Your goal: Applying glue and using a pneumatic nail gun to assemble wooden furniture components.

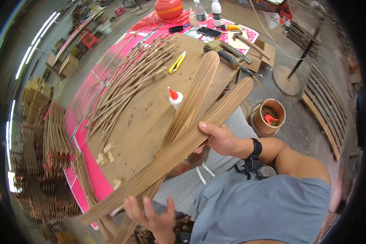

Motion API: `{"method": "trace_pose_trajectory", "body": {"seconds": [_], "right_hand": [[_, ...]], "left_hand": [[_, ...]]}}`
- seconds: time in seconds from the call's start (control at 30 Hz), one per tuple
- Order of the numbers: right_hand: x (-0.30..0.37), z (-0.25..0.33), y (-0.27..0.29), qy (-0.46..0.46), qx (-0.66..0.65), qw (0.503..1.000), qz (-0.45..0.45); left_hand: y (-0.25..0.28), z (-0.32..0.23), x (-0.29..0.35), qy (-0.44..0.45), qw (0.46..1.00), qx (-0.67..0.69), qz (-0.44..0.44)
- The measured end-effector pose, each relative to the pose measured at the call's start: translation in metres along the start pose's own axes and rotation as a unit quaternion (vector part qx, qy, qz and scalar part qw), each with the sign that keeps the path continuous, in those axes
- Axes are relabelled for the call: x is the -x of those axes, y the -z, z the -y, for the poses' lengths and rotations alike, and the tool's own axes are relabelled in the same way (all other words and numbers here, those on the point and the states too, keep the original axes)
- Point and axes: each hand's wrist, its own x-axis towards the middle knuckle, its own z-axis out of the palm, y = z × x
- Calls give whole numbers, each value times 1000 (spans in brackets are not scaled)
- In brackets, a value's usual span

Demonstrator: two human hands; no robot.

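My right hand (221, 140) is closed around a long brown wooden slat (166, 160) with lengthwise grooves and a rounded far end, its thumb on the top face. The slat slants from lower left to upper right. Below its lower part, my left hand (152, 217) has its fingers spread and holds nothing. A second grooved slat (193, 89) lies partly beneath the held one, reaching over the cardboard-topped table (138, 126). Beside it stands a white glue bottle (175, 99) with a red cap. Farther off lies a yellow utility knife (177, 62).
Thin wooden sticks (130, 81) are heaped on the table's left. A hammer (252, 45), a pneumatic tool (229, 53) and bottles (216, 12) lie or stand at the far side. A bucket (268, 118) stands right; bundled wooden pieces (59, 138) are stacked left.
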Motion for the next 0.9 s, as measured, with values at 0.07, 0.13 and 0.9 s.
{"method": "trace_pose_trajectory", "body": {"seconds": [0.07,0.13,0.9], "right_hand": [[-9,0,-6,-3,6,1000,9],[-14,2,-11,-14,48,999,14],[-155,-58,105,193,635,747,-29]], "left_hand": [[-7,5,-21,69,981,-127,132],[-22,15,-25,79,979,-129,139],[-111,147,-77,191,974,22,116]]}}
